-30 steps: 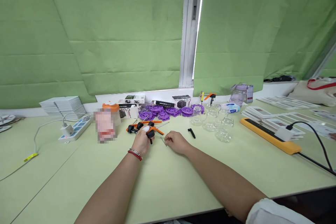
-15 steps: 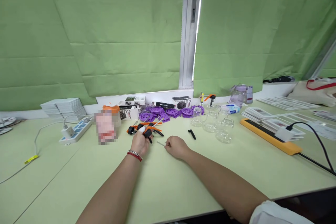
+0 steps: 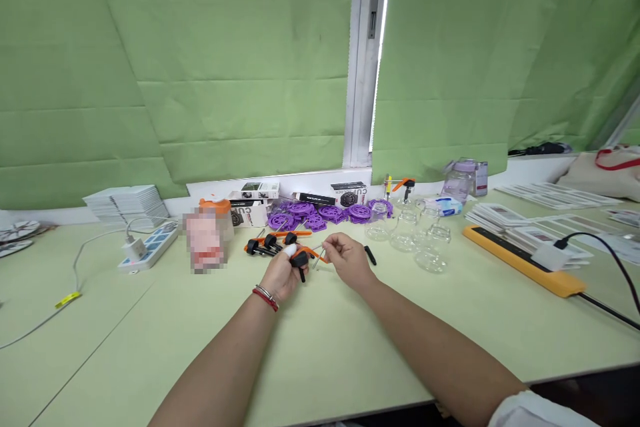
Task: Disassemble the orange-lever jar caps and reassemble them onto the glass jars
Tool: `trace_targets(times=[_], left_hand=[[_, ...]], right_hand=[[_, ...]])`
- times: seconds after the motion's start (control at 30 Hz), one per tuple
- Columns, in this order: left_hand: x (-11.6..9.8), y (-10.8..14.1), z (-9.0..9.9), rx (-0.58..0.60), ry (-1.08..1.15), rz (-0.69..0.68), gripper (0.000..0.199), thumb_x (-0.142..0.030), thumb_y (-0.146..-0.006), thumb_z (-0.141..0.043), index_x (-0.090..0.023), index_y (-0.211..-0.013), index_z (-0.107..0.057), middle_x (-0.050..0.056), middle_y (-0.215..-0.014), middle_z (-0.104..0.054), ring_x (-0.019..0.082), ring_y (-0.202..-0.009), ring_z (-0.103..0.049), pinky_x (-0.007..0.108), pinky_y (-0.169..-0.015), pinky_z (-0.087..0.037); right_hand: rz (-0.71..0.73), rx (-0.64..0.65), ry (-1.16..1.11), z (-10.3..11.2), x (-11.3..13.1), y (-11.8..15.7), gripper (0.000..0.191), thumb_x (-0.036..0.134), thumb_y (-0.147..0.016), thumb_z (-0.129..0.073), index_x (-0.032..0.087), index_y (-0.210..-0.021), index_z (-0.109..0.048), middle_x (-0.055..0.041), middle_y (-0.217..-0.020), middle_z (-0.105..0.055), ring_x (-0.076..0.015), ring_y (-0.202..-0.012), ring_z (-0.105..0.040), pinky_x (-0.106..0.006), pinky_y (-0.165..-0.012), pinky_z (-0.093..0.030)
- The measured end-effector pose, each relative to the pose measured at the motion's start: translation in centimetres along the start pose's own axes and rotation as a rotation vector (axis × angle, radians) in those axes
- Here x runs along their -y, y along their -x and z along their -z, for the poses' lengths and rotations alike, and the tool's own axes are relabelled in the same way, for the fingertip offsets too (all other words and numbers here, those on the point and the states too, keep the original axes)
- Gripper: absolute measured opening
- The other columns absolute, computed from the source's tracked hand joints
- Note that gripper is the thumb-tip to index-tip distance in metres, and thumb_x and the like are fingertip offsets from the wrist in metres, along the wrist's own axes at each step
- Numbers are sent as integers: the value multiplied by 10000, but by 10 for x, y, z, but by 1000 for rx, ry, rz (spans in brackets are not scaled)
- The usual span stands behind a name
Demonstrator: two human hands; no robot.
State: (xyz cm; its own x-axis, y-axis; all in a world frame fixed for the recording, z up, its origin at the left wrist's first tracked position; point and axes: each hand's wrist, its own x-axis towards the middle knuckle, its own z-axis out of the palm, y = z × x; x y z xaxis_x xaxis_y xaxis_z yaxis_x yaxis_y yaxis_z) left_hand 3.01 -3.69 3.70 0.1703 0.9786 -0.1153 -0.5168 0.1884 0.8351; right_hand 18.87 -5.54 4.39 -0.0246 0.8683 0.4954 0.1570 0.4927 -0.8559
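My left hand [image 3: 281,275] is closed around a black-and-orange fitting [image 3: 300,258], with a round black knob and an orange strip pointing right. My right hand [image 3: 347,259] pinches a thin, silvery rod [image 3: 318,259] close to the orange strip. Whether the rod touches the fitting I cannot tell. Several similar black-and-orange fittings [image 3: 271,242] lie just behind my left hand. A small black piece [image 3: 370,255] rests on the table right of my right hand.
Purple wheel-shaped parts [image 3: 320,213] and printed boxes [image 3: 250,213] line the wall. Clear bottles [image 3: 431,257] stand to the right, before a yellow power strip [image 3: 520,260]. A white power strip [image 3: 150,247] and stacked white boxes [image 3: 127,205] are at left.
My right hand has lifted the thin rod up from low over the table to beside the fitting. My left hand has shifted slightly right with the fitting, away from the similar ones.
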Motion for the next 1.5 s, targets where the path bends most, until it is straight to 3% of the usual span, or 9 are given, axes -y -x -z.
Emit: trace_targets(times=[0.1,0.23,0.47,0.8,0.93,1.0,1.17,1.3,1.5], left_hand=[[10,9,-9,120,-85,108,112,-252,-781,-534,-149,-823,-523,16,-634,-538,112,-480,-485,254,-473,-395],[15,20,-18,254,-157,161,170,-285,-746,-587,-140,-831,-557,24,-675,-543,115,-524,-499,254,-489,-399],[13,23,-19,304,-170,158,211,-319,-745,-605,-132,-842,-590,36,-706,-552,116,-559,-495,259,-504,-399],[17,18,-17,236,-102,168,169,-308,-766,-603,-151,-756,-540,10,-600,-526,122,-524,-495,250,-482,-374],[14,15,-15,217,-54,165,160,-301,-781,-599,-146,-789,-561,25,-633,-565,123,-539,-518,252,-504,-393],[12,14,-14,217,-25,148,183,-318,-788,-604,-140,-825,-579,50,-707,-606,140,-602,-558,257,-529,-412],[8,15,-14,167,1,119,256,-366,-796,-609,-122,-873,-606,86,-844,-643,178,-767,-595,253,-567,-425],[7,16,-10,257,-67,74,356,-418,-760,-650,-120,-953,-619,84,-898,-636,169,-790,-572,242,-594,-416],[1,18,-3,384,-346,32,451,-425,-737,-674,-203,-1117,-574,70,-1012,-599,155,-864,-538,253,-701,-443]], right_hand=[[9,-114,-62,1,4,-3,204,407,-817,-534,202,-809,-536,0,-622,-560,-137,-575,-544,-269,-591,-453],[-2,-122,-16,3,6,-3,223,424,-813,-528,203,-790,-541,-1,-616,-552,-137,-570,-530,-275,-587,-446],[-31,-91,-17,-1,6,0,175,383,-799,-539,213,-760,-543,9,-610,-541,-139,-561,-530,-266,-544,-434],[-33,101,128,-6,-2,6,140,306,-804,-541,217,-722,-609,-13,-667,-594,-158,-613,-549,-276,-575,-423],[34,119,237,-4,1,5,109,256,-806,-555,214,-775,-651,-41,-804,-644,-181,-775,-573,-309,-718,-430],[92,193,290,-4,2,6,73,247,-769,-619,215,-822,-656,-47,-863,-652,-194,-850,-565,-330,-783,-416],[233,357,418,-5,3,6,323,128,-620,-754,210,-908,-632,-49,-1009,-644,-228,-978,-522,-370,-862,-376],[312,420,437,-1,3,2,298,97,-669,-716,185,-935,-618,-69,-1041,-630,-226,-1008,-512,-372,-880,-380],[353,473,442,4,4,0,245,98,-722,-652,188,-948,-626,-78,-1096,-584,-223,-1048,-508,-389,-919,-374]])
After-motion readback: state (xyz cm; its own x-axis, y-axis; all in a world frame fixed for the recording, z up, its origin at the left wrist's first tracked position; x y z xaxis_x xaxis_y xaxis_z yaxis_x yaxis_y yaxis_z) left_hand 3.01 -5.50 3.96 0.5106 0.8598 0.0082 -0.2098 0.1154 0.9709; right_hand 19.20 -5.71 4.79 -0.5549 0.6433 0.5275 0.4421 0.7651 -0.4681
